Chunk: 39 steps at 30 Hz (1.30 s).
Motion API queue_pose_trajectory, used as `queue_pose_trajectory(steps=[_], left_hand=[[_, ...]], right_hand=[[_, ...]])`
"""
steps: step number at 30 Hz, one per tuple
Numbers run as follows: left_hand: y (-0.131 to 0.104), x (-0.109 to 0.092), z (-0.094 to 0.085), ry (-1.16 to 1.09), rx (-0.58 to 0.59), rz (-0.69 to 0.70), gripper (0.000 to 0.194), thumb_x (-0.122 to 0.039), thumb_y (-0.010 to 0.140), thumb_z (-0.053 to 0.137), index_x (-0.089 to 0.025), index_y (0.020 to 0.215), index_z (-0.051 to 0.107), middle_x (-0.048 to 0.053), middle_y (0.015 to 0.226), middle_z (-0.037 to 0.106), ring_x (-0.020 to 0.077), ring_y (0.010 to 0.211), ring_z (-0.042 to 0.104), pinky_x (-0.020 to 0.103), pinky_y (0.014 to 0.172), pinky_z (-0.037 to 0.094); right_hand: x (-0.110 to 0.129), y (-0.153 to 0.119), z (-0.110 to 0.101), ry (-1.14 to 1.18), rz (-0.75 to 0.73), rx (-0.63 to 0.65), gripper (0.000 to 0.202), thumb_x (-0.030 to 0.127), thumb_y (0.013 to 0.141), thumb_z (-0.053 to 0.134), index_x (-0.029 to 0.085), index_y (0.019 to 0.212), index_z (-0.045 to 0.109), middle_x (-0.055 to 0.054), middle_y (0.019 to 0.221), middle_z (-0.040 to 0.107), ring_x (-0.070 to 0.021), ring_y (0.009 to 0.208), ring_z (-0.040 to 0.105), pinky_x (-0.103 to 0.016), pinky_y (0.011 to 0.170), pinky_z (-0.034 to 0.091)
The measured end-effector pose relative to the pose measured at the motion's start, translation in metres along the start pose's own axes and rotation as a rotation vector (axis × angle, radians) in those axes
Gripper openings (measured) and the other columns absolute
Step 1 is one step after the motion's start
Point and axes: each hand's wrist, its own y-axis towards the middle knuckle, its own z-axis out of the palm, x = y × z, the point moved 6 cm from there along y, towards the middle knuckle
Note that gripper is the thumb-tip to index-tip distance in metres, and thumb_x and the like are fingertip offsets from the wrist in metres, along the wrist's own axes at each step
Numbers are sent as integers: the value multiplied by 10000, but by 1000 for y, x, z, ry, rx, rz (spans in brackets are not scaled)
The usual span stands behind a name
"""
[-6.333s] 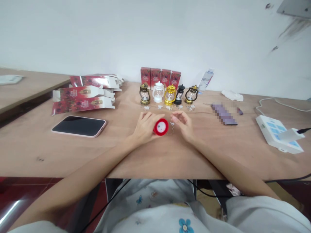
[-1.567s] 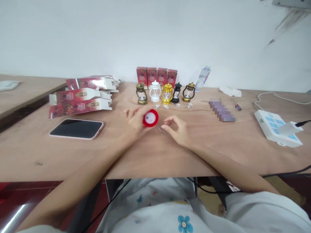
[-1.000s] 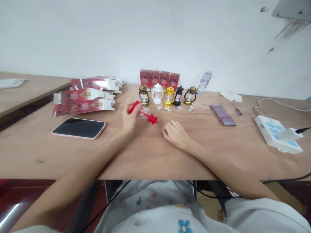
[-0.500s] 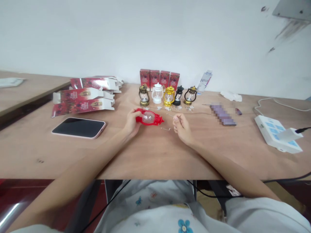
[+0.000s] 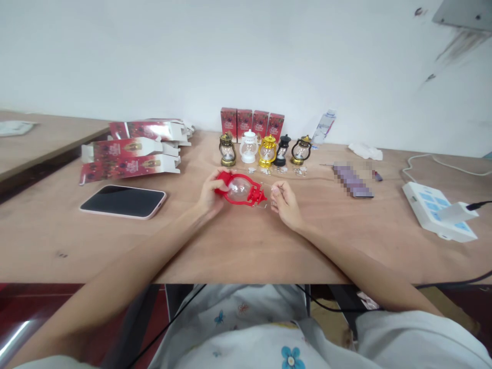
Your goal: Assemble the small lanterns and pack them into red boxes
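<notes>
My left hand (image 5: 213, 193) grips the base of a small red lantern (image 5: 241, 189), which lies on its side in the air with its top pointing right. My right hand (image 5: 285, 204) is closed on a thin bent metal wire (image 5: 263, 206), whose ends reach left to the lantern's top. Behind them stands a row of small lanterns: a bronze one (image 5: 227, 151), a white one (image 5: 249, 147), a gold one (image 5: 267, 152), a black one (image 5: 282, 151) and a dark bronze one (image 5: 301, 151). Small metal pieces (image 5: 301, 171) lie in front of the row.
Several red boxes (image 5: 245, 123) stand by the wall. Flattened red cartons (image 5: 126, 166) and a phone (image 5: 123, 201) lie at the left. Rightward are a clear bottle (image 5: 324, 128), a tissue (image 5: 365, 151), a blurred purple object (image 5: 351, 180) and a white power strip (image 5: 426, 205).
The red lantern has tilted and moved slightly right, its top now closer to my right hand. The wire ends now overlap the lantern's top.
</notes>
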Motion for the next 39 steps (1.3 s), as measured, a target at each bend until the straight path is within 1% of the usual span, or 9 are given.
queue_pose_trajectory(steps=[5, 11, 15, 18, 23, 27, 31, 35, 39], left_hand=[[-2, 0, 3, -44, -3, -23, 342, -94, 419, 475, -195, 742, 519, -4, 841, 599, 166, 844, 565, 276, 707, 468], [-1, -1, 1, 55, 12, 31, 329, -127, 460, 471, -204, 779, 501, 18, 909, 617, 204, 873, 577, 330, 714, 489], [-1, -1, -1, 69, 2, 52, 316, -130, 471, 476, -207, 778, 488, 13, 914, 620, 204, 882, 581, 334, 724, 489], [-1, -1, 1, 79, 16, 50, 314, -133, 475, 479, -207, 781, 481, 16, 929, 618, 206, 893, 578, 332, 721, 489], [-3, 0, 4, -28, -7, -12, 331, -102, 466, 509, -203, 781, 506, -5, 898, 610, 169, 869, 569, 271, 692, 482], [-5, 1, 6, -103, -42, -75, 323, -78, 472, 545, -200, 770, 526, -18, 891, 610, 148, 850, 569, 220, 629, 470], [-6, 3, 7, -173, -82, -126, 291, -61, 496, 574, -188, 756, 534, -21, 887, 618, 122, 784, 572, 186, 570, 460], [-6, 7, 7, -216, -113, -167, 210, -96, 578, 624, -163, 764, 552, -1, 869, 632, 123, 778, 590, 204, 625, 504], [-7, 13, 8, -221, -168, -210, 155, -133, 666, 640, -143, 811, 586, 19, 863, 652, 131, 775, 614, 220, 650, 526]], right_hand=[[-4, 0, -1, -5, 6, -22, 287, 513, 853, 503, 243, 843, 409, 78, 629, 355, -61, 496, 342, -141, 424, 324], [0, 0, 2, 30, -32, -17, 305, 528, 843, 513, 246, 837, 396, 81, 618, 332, -69, 494, 329, -155, 423, 336], [3, -1, 5, 64, -46, -10, 317, 534, 834, 524, 247, 823, 391, 85, 601, 314, -68, 477, 304, -164, 418, 330], [3, 0, 4, 77, -34, -32, 342, 550, 810, 544, 244, 807, 393, 86, 593, 314, -67, 472, 303, -167, 410, 324], [-3, 4, 2, 119, 18, -63, 390, 571, 766, 587, 238, 786, 387, 99, 564, 309, -57, 450, 293, -162, 399, 306], [-12, 6, 1, 168, 94, -66, 396, 559, 758, 605, 236, 776, 378, 113, 534, 293, -49, 423, 262, -159, 391, 285], [-16, 7, 1, 211, 122, -61, 432, 567, 720, 647, 231, 772, 382, 116, 526, 318, -40, 417, 268, -151, 388, 268], [-15, 6, 2, 221, 111, -66, 467, 595, 679, 667, 230, 778, 393, 122, 515, 330, -36, 409, 271, -147, 377, 270], [-8, 5, 2, 198, 37, -89, 434, 590, 714, 643, 234, 793, 407, 116, 519, 331, -44, 420, 291, -145, 376, 298]])
